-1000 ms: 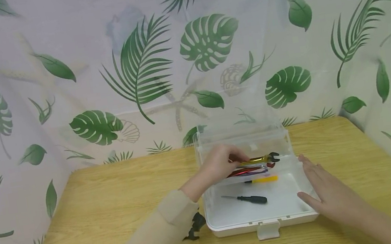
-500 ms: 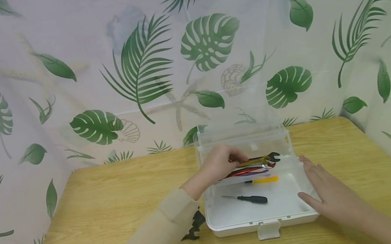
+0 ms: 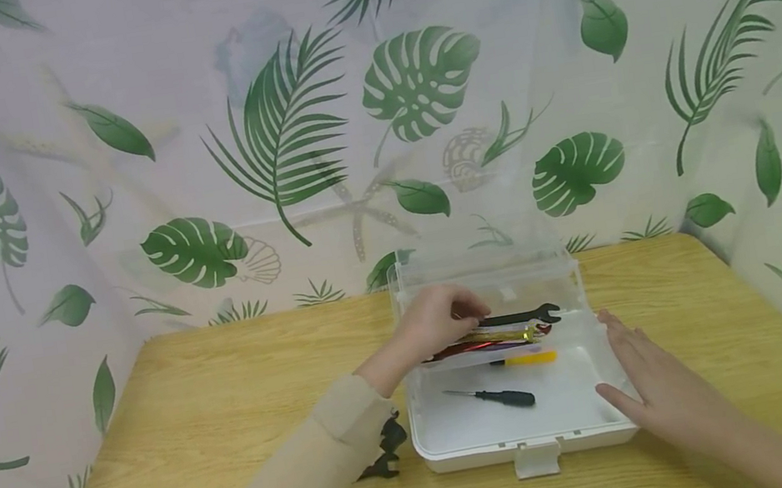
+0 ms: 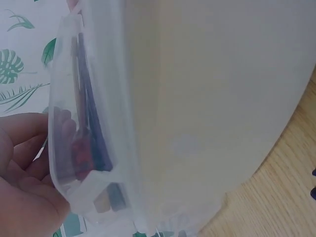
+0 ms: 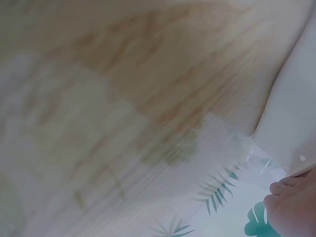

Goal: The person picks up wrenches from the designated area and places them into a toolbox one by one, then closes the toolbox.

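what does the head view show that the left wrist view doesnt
Only the head view shows the right hand resting flat against the box's right side, the black wrench the left hand grips, the black screwdriver and the wooden table. Only the left wrist view shows the box's outer wall up close. Both show the clear plastic box, blurred coloured tools inside, and the left hand.

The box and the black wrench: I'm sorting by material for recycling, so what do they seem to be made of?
The box looks like plastic: a matt white base with a clear lid that the leaf-print backdrop shows through, and a moulded latch at the front. The black wrench, pinched by the left hand, looks like metal with a dark coating, judging by its thin, rigid open-ended shape; that is a guess.
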Demonstrator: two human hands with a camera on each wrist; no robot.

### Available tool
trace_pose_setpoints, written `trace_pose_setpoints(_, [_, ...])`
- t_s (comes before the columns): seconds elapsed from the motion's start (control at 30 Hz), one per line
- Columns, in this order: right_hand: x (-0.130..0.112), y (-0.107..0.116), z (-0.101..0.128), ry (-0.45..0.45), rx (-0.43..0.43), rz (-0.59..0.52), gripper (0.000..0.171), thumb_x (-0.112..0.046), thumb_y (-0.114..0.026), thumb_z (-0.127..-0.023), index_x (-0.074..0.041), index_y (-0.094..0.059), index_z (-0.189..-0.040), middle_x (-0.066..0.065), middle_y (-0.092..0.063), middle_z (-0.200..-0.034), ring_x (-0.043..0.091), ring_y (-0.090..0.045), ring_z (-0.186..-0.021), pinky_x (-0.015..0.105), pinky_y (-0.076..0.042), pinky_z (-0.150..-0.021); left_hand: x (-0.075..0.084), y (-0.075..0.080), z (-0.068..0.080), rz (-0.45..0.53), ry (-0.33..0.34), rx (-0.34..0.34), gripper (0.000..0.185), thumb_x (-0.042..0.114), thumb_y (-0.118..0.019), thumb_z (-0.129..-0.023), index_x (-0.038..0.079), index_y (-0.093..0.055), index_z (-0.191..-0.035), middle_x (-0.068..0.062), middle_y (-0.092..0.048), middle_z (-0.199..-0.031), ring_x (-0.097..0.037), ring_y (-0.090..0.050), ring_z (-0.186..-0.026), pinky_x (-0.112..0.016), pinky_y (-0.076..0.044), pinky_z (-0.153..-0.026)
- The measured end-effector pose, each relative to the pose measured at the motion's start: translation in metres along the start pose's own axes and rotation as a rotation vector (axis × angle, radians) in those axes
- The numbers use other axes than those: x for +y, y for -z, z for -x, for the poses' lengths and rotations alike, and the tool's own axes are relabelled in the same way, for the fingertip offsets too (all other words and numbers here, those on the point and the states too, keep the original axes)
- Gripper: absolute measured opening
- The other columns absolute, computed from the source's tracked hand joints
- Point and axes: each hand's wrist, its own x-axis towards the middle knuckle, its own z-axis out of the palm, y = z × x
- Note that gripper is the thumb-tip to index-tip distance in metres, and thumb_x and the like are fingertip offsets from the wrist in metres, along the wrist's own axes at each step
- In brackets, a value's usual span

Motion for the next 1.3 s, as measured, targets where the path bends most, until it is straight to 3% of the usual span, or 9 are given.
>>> trace_pose_setpoints(0.57, [0.0,0.0,-0.001,-0.008,-0.008,0.0,0.093,-0.044,-0.059,-0.107,0.004,-0.008,-0.168,0.024,-0.015,-0.177,0.055,-0.029,-0.155,0.069,-0.026,-0.126,-0.006,0.014,0.015,0.064,-0.027,0.023,0.016,0.005,-0.071,-0.101,0.003,-0.079,-0.114,-0.012,-0.08,-0.116,-0.026,-0.076,-0.105,-0.019,-0.059,-0.086])
trace_pose_setpoints(0.97, [0.002,-0.001,-0.001,0.0,-0.001,-0.01,0.093,-0.042,-0.059,-0.107,0.004,-0.007,-0.168,0.024,-0.014,-0.177,0.054,-0.028,-0.156,0.061,-0.015,-0.132,-0.012,0.029,0.032,0.152,-0.018,0.046,0.017,0.004,-0.07,-0.101,0.001,-0.078,-0.115,-0.016,-0.078,-0.116,-0.027,-0.076,-0.106,-0.022,-0.06,-0.089])
trace_pose_setpoints(1.3, [0.001,-0.001,-0.002,-0.019,-0.013,-0.005,0.094,-0.043,-0.061,-0.106,0.003,-0.007,-0.168,0.024,-0.014,-0.177,0.055,-0.029,-0.155,0.071,-0.028,-0.123,-0.018,0.042,0.055,0.173,0.003,0.079,0.016,0.006,-0.071,-0.101,0.001,-0.079,-0.114,-0.016,-0.079,-0.114,-0.026,-0.077,-0.097,-0.022,-0.061,-0.082])
